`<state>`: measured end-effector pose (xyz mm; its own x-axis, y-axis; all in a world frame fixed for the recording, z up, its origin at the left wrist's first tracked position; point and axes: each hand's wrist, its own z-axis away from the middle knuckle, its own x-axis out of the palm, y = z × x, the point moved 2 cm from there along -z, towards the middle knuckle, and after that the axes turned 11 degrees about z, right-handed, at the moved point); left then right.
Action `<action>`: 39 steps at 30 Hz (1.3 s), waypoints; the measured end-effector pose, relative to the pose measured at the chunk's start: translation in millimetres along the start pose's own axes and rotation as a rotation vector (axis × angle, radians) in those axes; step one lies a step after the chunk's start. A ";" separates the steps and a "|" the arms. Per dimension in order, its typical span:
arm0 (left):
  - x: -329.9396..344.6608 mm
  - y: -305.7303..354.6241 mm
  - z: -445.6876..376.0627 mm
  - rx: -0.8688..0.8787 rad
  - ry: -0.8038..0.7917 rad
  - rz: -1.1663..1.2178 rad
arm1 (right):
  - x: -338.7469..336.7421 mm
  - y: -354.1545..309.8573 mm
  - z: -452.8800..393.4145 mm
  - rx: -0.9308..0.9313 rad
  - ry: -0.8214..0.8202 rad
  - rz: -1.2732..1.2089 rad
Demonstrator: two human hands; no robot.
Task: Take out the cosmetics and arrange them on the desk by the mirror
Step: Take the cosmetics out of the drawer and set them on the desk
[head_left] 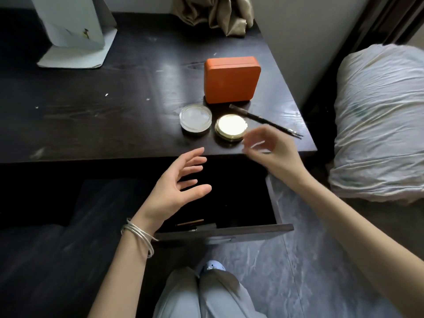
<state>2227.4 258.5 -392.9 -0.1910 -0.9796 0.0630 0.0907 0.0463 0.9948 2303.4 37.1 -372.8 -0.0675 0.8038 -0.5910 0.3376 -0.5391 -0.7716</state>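
Both hands, left hand and right hand, hover spread and empty over the drawer, perhaps holding pencils yet; four cosmetics already sit on the desk.

Dim overall, daylight coming in from the upper right. Glaring off the glossy dark worktop in pale streaks and blowing out the lid of the gold compact. Sinking into near-black inside the open drawer. Smearing with motion blur across the fingers of the right hand. Bowing straight edges toward the frame borders, wide-angle fashion.
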 end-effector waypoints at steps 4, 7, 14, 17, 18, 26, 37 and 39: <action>-23.5 -25.4 37.8 -0.076 0.081 -0.007 | 61.8 4.1 29.6 -0.002 -0.313 0.022; -41.1 -42.9 63.1 -0.119 0.136 -0.010 | 106.7 27.5 36.9 0.049 -0.466 0.053; -61.4 -72.1 76.3 -0.170 0.177 0.021 | 186.3 86.1 36.9 0.109 -0.797 0.304; -65.2 -77.7 70.2 -0.178 0.176 0.040 | 208.2 96.4 36.1 0.041 -0.905 0.410; -66.1 -79.7 67.9 -0.181 0.172 0.045 | 213.6 98.7 36.1 0.019 -0.938 0.448; -67.4 -88.2 59.6 -0.182 0.157 0.063 | 224.1 105.6 34.8 0.011 -0.967 0.518; -65.5 -46.9 64.1 -0.085 0.144 0.044 | 154.0 22.4 19.1 -0.048 -0.571 0.266; -65.8 -32.6 64.2 -0.049 0.139 0.038 | 135.7 -2.3 14.0 -0.117 -0.477 0.218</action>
<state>2174.2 334.0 -424.4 -0.0495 -0.9951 0.0860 0.1436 0.0781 0.9865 2280.4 143.9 -454.5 -0.3941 0.4581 -0.7968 0.4918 -0.6273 -0.6039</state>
